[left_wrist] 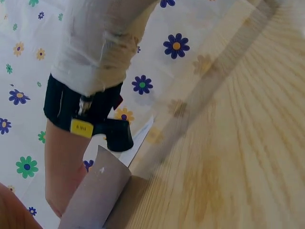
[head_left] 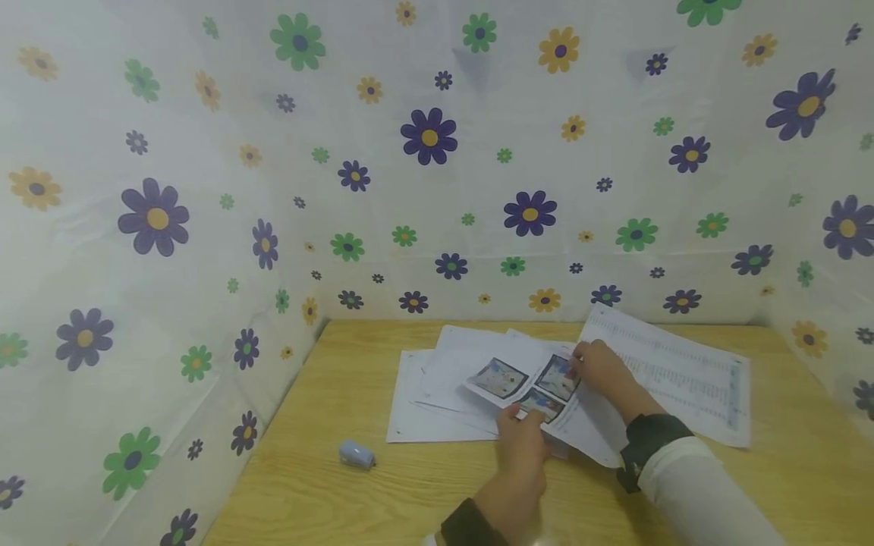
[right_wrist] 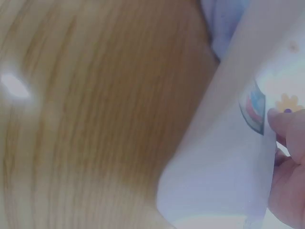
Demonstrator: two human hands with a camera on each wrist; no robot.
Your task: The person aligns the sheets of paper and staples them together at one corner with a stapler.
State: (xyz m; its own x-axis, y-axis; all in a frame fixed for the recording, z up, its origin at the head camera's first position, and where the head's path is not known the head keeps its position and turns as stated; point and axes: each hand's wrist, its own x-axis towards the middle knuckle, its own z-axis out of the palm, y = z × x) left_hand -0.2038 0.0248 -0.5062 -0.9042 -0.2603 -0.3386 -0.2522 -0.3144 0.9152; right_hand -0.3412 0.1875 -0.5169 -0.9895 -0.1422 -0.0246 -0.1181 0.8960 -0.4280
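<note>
White paper sheet with printed colour photos (head_left: 546,406), bowed, over loose white papers (head_left: 413,413) on the wooden tabletop (head_left: 307,402); left-hand grip (head_left: 522,440) pinches near edge, right-hand grip (head_left: 606,371) pinches right side. Probably best: light, even hold, no creasing. Loose papers beneath could drag. White text-printed sheet (head_left: 683,371) lies right, partly behind right-hand grip; small pale-blue rounded object (head_left: 356,454) left, apart.

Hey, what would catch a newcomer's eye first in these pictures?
Probably the purple, green and orange flowered backdrop behind the wooden table. Next, the picture-printed page, held by the left hand and right hand over other papers. A pale blue object lies left of the papers.
</note>
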